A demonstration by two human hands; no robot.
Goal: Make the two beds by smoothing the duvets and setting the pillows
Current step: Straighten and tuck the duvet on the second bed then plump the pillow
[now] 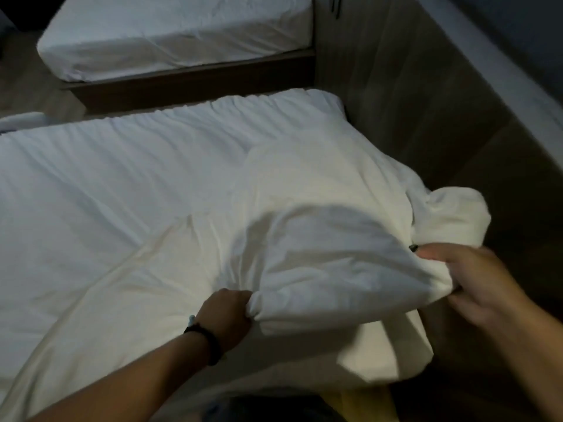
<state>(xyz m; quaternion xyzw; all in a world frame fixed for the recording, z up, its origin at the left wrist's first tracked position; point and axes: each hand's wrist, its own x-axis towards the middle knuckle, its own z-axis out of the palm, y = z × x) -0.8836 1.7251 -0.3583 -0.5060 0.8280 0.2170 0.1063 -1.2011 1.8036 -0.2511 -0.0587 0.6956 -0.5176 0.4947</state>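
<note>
A white duvet covers the near bed, wrinkled and bunched up at its right end. My left hand grips a fold of the duvet near the bed's front edge. My right hand grips the bunched corner of the duvet at the right, where a rounded lump of fabric hangs past the bed. The far bed shows a white sheet over its mattress. No pillow is clearly visible.
A dark wooden bed frame runs under the far bed, with a narrow gap of floor between the beds. A wood-panelled wall stands to the right. A pale object lies at the left edge.
</note>
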